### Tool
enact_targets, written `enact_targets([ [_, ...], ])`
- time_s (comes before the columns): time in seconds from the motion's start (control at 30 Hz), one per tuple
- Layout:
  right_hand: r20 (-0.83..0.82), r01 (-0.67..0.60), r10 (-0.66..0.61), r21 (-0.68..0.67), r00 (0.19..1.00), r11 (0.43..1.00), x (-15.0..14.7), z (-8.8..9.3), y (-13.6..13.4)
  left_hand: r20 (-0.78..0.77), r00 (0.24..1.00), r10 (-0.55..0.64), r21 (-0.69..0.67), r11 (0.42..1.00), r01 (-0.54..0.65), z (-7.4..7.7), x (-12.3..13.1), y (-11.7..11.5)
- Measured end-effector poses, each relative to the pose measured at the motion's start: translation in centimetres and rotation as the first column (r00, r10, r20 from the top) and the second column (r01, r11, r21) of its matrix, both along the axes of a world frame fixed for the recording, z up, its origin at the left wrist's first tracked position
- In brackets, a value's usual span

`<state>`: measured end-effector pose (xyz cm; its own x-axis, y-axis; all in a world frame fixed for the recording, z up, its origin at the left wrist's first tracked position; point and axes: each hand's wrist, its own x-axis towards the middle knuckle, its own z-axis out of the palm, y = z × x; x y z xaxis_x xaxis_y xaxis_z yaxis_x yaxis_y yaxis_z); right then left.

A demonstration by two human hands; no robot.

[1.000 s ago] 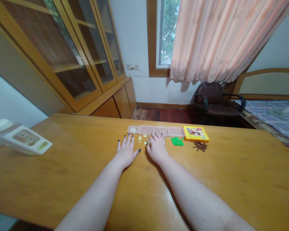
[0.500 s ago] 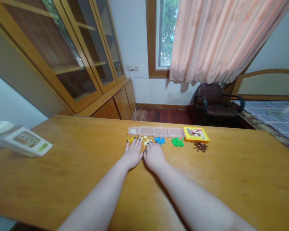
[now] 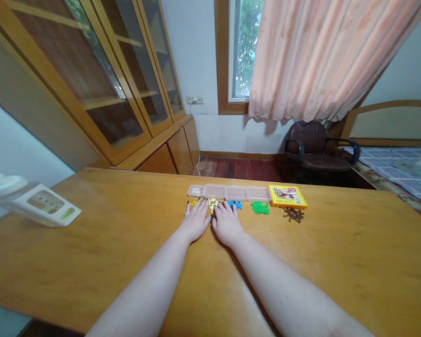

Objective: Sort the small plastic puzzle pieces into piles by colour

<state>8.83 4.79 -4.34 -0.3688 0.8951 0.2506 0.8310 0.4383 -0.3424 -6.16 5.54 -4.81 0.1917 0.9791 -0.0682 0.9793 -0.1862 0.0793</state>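
Note:
My left hand (image 3: 195,223) lies palm down on the wooden table, its fingers spread at the yellow pieces (image 3: 192,203). Beside it, my right hand (image 3: 227,224) rests flat with fingers apart, fingertips at the near edge of the blue pieces (image 3: 237,205). Pale cream pieces (image 3: 213,204) show between the two hands. Neither hand visibly holds anything. Farther right are a pile of green pieces (image 3: 260,208) and a pile of brown pieces (image 3: 294,215). Behind the piles stands a row of clear shallow trays (image 3: 235,193), with a yellow box (image 3: 287,196) at its right end.
A white plastic container (image 3: 38,201) lies at the left of the table (image 3: 126,210). Beyond the table are a glass-door cabinet (image 3: 126,84), a dark office chair (image 3: 312,145), a bed (image 3: 389,161) and a pink curtain (image 3: 308,56).
My right hand has shifted slightly right, from the cream pieces to the blue ones, and its fingers are more spread. The whole view has moved a little.

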Motion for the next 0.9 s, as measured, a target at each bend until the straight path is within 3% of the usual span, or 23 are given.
enact_targets([
  [0.13,-0.02,-0.017,0.017,0.014,1.0,1.0,0.1,0.7,-0.1,0.032,0.999,-0.006,0.003,1.0,0.006,0.1,0.1,-0.1],
  [0.27,0.025,-0.138,0.137,0.025,0.99,0.99,0.2,2.0,-0.7,0.025,0.999,0.035,0.046,0.998,-0.036,0.7,0.3,-0.5],
  [0.4,0.059,-0.208,0.206,0.024,0.977,0.978,0.1,2.2,-0.9,-0.01,0.994,0.112,0.072,0.991,-0.111,1.6,0.5,-0.8],
  [0.57,0.041,-0.189,0.189,-0.011,0.981,0.982,0.1,1.4,-0.2,-0.092,0.966,0.241,0.039,0.97,-0.238,1.2,0.7,-1.2],
  [0.73,-0.011,-0.17,0.17,-0.024,0.985,0.985,0.2,0.6,0.3,-0.164,0.894,0.416,0.067,0.909,-0.411,0.8,1.3,-1.8],
  [0.9,-0.021,-0.145,0.145,-0.003,0.989,0.989,0.2,0.9,0.3,-0.18,0.901,0.395,-0.004,0.916,-0.402,0.7,0.7,-1.3],
])
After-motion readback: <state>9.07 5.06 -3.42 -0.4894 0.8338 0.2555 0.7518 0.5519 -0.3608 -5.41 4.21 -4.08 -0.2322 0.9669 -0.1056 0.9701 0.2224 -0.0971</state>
